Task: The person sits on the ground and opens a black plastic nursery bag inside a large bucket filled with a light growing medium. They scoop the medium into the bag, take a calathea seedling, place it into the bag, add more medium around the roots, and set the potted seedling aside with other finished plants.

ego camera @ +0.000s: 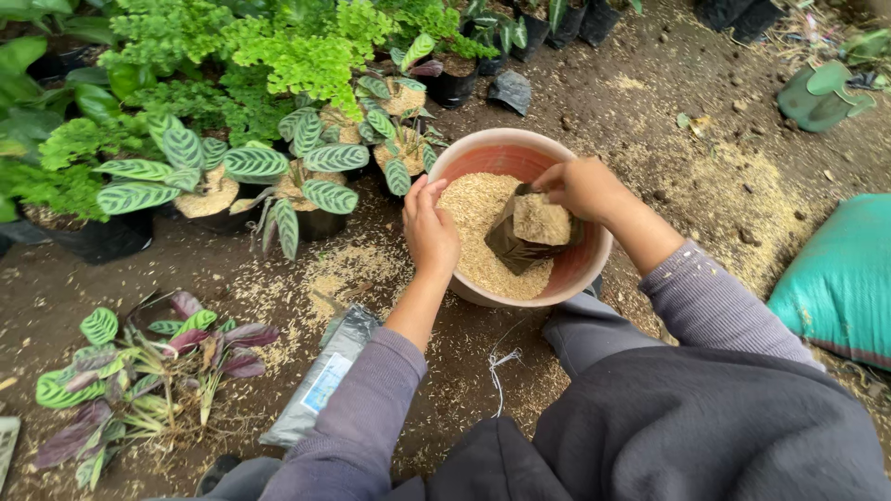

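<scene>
We are gripping the rim of a small black grow bag [512, 249] with our right hand [580, 186], fingers pinched on the thin plastic, inside the terracotta-coloured basin [594, 260] of rice husk [483, 241]. The bag is looking soft, floppy and light, so we judge the rim the best hold. Our left hand [429, 232] is hovering flat beside it, fingers loosely together, holding nothing. Potted striped-leaf plants [278, 176] are crowding the basin's left edge; a green sack [840, 278] is lying to the right.
</scene>
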Demonstrator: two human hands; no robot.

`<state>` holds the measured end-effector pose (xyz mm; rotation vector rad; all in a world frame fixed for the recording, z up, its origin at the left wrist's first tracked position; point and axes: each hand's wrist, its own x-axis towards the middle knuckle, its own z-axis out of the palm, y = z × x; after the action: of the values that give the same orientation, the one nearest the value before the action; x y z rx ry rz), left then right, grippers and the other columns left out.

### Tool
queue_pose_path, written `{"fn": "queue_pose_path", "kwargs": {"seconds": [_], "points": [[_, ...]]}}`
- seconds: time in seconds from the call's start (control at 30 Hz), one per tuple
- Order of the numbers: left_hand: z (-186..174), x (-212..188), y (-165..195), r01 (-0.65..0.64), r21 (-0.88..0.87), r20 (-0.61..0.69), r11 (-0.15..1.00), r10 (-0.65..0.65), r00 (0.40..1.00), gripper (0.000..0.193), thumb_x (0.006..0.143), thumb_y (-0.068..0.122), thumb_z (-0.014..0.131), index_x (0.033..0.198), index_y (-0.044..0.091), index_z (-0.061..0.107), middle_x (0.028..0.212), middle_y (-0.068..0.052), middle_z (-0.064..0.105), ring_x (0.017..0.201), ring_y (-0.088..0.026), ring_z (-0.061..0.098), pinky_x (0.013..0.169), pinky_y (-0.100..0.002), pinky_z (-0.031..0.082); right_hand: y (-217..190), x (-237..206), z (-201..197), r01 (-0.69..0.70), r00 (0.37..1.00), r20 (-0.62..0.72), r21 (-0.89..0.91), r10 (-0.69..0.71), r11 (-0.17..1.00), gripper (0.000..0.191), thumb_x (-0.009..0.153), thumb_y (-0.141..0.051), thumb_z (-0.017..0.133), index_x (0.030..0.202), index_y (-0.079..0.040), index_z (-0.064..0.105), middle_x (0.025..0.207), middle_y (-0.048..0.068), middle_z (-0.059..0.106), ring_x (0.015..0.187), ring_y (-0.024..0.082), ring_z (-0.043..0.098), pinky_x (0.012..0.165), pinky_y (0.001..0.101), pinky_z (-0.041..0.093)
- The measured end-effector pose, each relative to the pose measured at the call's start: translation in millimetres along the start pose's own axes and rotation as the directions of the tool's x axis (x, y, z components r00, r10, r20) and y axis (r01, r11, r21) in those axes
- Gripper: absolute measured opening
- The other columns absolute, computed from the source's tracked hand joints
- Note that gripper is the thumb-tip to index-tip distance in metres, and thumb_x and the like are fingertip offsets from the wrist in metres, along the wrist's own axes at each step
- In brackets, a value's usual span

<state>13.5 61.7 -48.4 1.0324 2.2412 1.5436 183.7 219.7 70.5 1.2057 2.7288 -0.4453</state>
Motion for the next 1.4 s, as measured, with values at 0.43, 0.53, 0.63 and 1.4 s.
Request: {"fn": "queue_pose_path", "kwargs": {"seconds": [0.43,0.53,0.63,1.4], "points": [[-261,117,-81,-0.431,0.503,0.695,0.750,-0.055,0.717,0.046,0.093,0.032,0.066,0.135,0.012,0.058,0.126,-0.020,0.060,0.115,-0.041,0.058,0.095,-0.052,0.048,-45,-1,44,0.486,0.869,-0.016,-0.164,-0.495,0.858,0.020,0.086,-0.023,0.072,0.104,-0.021,0.082,0.099,0.011,0.077,0.083,0.035,0.073,0.077,0.0464,0.057],[-375,86,-106,-0.472,0.668,0.695,0.575,-0.255,0.673,0.050,0.094,0.038,0.062,0.134,0.009,0.064,0.121,-0.023,0.069,0.110,-0.041,0.067,0.095,-0.052,0.054,-2,12,22,0.202,0.945,-0.190,-0.298,-0.266,0.933,0.018,0.101,-0.027,0.069,0.115,-0.025,0.081,0.095,0.011,0.077,0.082,0.036,0.073,0.079,0.0476,0.059],[-449,33,-132,-0.398,0.651,0.704,0.647,-0.317,0.636,0.064,0.088,0.048,0.065,0.138,0.010,0.058,0.131,-0.021,0.066,0.117,-0.039,0.066,0.100,-0.048,0.053,33,30,8,0.124,0.978,-0.110,-0.381,-0.179,0.916,0.027,0.095,-0.024,0.072,0.121,-0.030,0.079,0.099,0.012,0.077,0.085,0.035,0.074,0.079,0.0475,0.059],[-408,-72,-193,-0.156,0.754,0.642,0.638,-0.665,0.382,0.063,0.095,0.053,0.056,0.153,0.033,0.042,0.158,-0.005,0.047,0.146,-0.025,0.050,0.121,-0.036,0.042,37,31,40,0.001,0.987,0.156,-0.228,0.036,0.974,0.038,0.093,-0.027,0.075,0.128,-0.014,0.071,0.114,0.014,0.075,0.106,0.031,0.071,0.099,0.0437,0.053]]}}
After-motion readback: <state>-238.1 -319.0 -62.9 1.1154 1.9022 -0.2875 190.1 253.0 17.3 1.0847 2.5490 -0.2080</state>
